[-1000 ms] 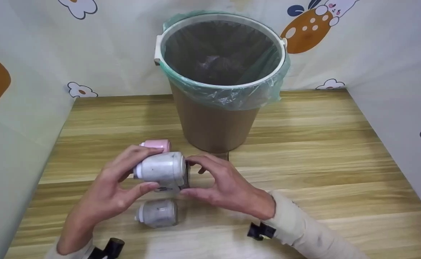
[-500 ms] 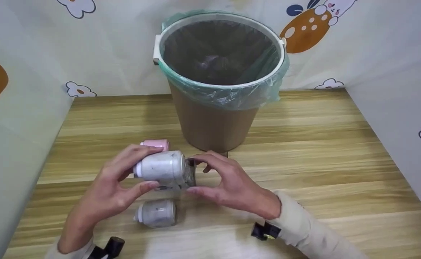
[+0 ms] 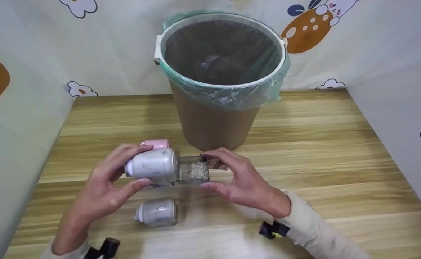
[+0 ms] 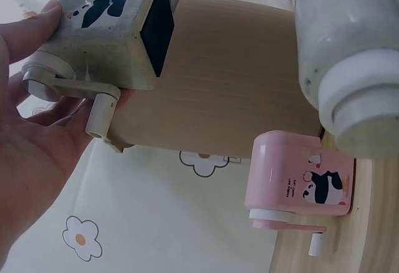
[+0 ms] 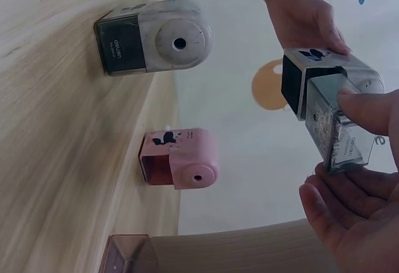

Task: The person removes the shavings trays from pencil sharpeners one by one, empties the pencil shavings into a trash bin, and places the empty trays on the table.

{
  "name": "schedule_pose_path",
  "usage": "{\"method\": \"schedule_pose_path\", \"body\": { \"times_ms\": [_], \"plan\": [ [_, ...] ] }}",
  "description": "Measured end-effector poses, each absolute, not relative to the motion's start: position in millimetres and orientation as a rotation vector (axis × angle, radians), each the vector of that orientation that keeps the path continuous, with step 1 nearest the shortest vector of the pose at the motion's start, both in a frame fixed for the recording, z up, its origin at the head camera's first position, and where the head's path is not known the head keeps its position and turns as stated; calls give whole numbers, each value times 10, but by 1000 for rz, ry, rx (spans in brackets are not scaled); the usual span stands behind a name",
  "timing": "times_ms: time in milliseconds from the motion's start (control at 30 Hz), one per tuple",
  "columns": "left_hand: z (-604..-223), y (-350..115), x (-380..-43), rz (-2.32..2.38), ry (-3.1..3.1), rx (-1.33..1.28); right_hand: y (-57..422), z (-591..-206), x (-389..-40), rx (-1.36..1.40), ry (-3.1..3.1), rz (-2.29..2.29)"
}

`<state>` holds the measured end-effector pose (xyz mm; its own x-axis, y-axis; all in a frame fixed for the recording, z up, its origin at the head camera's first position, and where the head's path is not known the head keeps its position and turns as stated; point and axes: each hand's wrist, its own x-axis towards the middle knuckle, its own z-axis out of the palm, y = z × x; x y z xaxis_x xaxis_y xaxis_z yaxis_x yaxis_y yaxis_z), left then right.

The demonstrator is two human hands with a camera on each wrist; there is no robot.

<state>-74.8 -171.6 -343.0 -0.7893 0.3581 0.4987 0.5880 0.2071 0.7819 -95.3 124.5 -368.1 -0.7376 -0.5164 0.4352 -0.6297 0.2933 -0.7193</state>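
A greyish-white crank pencil sharpener (image 3: 152,163) is held above the table by my left hand (image 3: 104,187), fingers on its far side and thumb on the near side. My right hand (image 3: 246,183) pinches the clear shavings drawer (image 3: 193,170), which sticks out of the sharpener's right end. Pale grey shavings (image 3: 198,170) lie in that drawer. Whether its inner end is still inside the sharpener, I cannot tell. In the left wrist view the sharpener's crank (image 4: 100,114) and panda print show.
A second greyish-white sharpener (image 3: 158,213) lies nearer me, a pink one (image 5: 187,159) behind. Below the pink one in the right wrist view is a translucent pink drawer (image 5: 134,257). A brown bin (image 3: 214,122) with a green liner (image 3: 228,97) stands at the back.
The drawer has slid out to the right from the sharpener, and its shavings have come into sight. My right hand has moved right; the left hand has shifted slightly left.
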Motion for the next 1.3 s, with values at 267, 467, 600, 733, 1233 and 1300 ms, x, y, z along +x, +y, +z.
{"method": "schedule_pose_path", "body": {
  "times_ms": [267, 467, 600, 733, 1233, 1300],
  "plan": [
    [-3423, -1710, -746, -1587, -2301, -882, 1281, -3683, -955, 1054, -2433, 1404],
    [-3437, -1715, -752, -1578, -2305, -875, 1318, -3684, -963, 1061, -2418, 1407],
    [-3460, -1721, -760, -1580, -2306, -880, 1347, -3689, -963, 1058, -2423, 1406],
    [-3488, -1723, -759, -1571, -2300, -883, 1369, -3682, -953, 1044, -2428, 1370],
    [-3620, -1731, -737, -1642, -2259, -869, 1450, -3599, -979, 1101, -2324, 1241],
    [-3648, -1734, -733, -1657, -2255, -870, 1467, -3577, -989, 1105, -2313, 1233]
  ]
}}
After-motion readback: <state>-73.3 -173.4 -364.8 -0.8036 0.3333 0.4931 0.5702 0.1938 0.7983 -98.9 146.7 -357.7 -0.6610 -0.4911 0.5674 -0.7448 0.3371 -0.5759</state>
